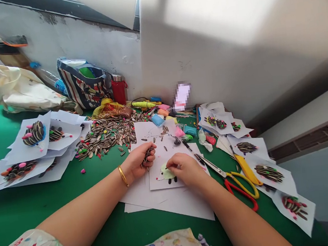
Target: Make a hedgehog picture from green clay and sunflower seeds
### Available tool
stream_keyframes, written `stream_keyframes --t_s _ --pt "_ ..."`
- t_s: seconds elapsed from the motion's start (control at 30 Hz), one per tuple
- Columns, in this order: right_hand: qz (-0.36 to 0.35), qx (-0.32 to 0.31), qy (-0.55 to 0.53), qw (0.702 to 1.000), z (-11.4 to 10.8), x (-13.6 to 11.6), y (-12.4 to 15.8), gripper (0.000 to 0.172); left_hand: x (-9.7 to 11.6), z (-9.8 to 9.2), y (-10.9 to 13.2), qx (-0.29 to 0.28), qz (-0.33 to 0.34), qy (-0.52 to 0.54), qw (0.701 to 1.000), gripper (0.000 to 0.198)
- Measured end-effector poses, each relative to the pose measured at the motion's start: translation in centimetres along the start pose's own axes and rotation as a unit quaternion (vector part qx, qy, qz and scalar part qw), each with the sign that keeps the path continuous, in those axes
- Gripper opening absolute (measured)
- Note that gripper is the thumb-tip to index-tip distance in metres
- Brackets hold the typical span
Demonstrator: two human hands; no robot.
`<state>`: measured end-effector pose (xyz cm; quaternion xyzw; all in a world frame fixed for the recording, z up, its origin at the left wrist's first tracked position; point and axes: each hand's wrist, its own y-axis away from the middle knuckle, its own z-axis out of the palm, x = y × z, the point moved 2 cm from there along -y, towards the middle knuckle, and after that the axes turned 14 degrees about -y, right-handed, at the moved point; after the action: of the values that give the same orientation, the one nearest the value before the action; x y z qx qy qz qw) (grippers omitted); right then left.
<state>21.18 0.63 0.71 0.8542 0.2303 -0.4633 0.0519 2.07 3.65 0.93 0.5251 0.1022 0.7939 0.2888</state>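
A handful of striped sunflower seeds [147,159] is held in my left hand [141,157], its fingers curled round them. My right hand [185,170] has its fingers pinched together at a pale green clay shape [166,173]; what is between the fingertips is too small to make out. The clay shape has a dark eye, a pink dot at its pointed end and black feet. It lies on a small white sheet [159,183], which rests on larger white papers [191,206]. Behind my left hand spreads a pile of loose seeds [109,135].
Finished seed pictures lie in stacks at the left [52,155] and right [289,181]. Scissors [232,178] and a yellow cutter [246,169] lie right of my right hand. Coloured clay packets [190,130], a red bottle [118,89], a striped bag [84,84] and a phone [182,96] stand behind.
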Motion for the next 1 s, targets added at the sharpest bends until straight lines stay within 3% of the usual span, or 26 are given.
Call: stream_keyframes --t_s 0.4,1.0 --pt "-0.018 -0.018 0.060 0.998 0.7 -1.8 0.3 0.017 -0.1 -0.1 -0.2 -0.004 0.005 -0.001 1.000 0.011" --pt "-0.032 -0.034 0.121 0.992 1.2 -1.5 0.1 0.017 0.0 0.1 -0.1 -0.005 0.006 -0.007 1.000 0.012"
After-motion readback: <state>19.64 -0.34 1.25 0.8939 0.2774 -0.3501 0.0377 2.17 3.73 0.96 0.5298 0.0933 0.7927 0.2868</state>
